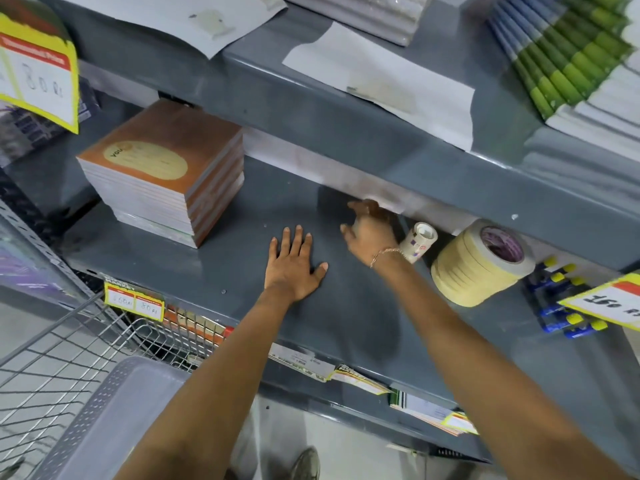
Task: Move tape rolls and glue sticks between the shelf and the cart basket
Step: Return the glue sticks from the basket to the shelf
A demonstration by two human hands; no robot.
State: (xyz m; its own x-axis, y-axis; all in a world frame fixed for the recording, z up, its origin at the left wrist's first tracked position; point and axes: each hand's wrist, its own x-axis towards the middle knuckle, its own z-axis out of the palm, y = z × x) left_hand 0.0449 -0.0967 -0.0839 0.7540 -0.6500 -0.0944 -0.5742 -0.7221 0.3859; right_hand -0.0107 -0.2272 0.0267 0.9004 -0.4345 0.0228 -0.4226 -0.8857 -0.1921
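My left hand (295, 263) lies flat, palm down, on the grey shelf (207, 258), fingers spread and holding nothing. My right hand (369, 230) reaches toward the back of the same shelf with fingers apart, just left of a small white tape roll (417, 242) lying on its side. A stack of cream masking tape rolls (481, 268) leans further right. Blue glue sticks with yellow caps (564, 296) lie at the shelf's right end. The wire cart basket (62, 358) is at lower left, with a grey plastic tray (114, 417) in it.
A stack of brown notebooks (166, 171) stands on the shelf to the left of my hands. The shelf above (346, 109) overhangs closely and carries papers and green-edged books (581, 53). Yellow price tags (135, 304) hang on the shelf edges.
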